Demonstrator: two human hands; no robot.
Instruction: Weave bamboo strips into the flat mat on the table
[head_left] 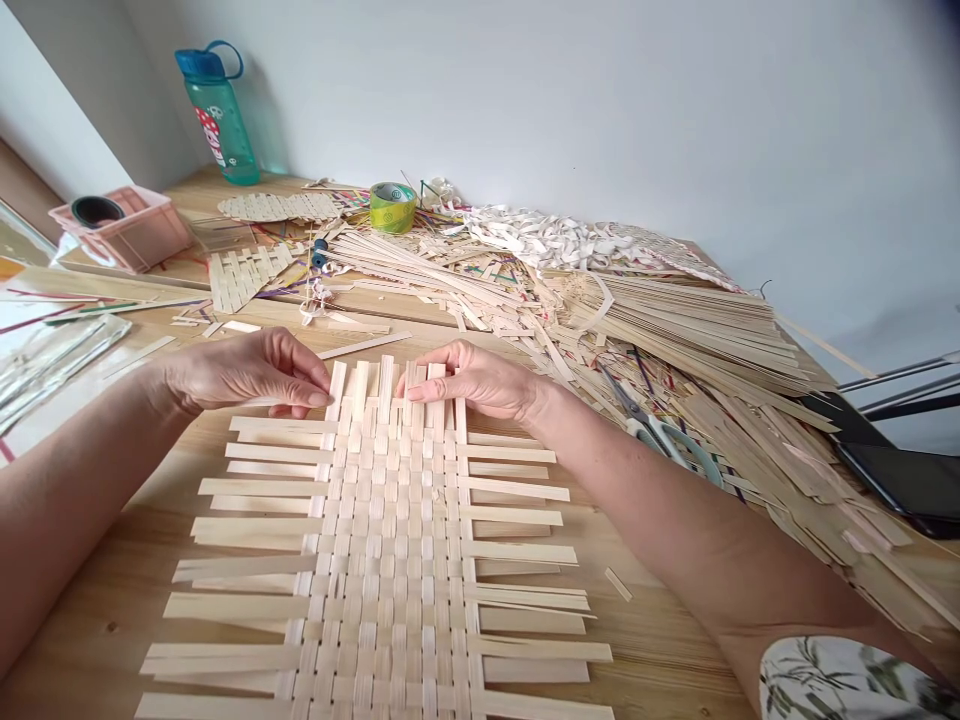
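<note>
A woven mat of pale flat wood strips [382,540] lies on the table in front of me, with loose strip ends sticking out at both sides and at the top. At its top left corner my left hand [259,370] is closed, thumb and fingers pinching a thin crosswise wood strip [259,401]. My right hand [480,380] is closed at the top right, its thumb pressed over the upright strip ends and the fingers partly hidden behind them. Between the two hands, several upright strip ends [386,385] stand free.
Scissors [660,430] lie right of my right forearm, near a large bundle of wood strips [690,320]. Behind are a tape roll [392,208], woven pieces [251,275], a pink basket [142,235] and a teal bottle [221,125]. A black phone [907,480] lies at the right edge.
</note>
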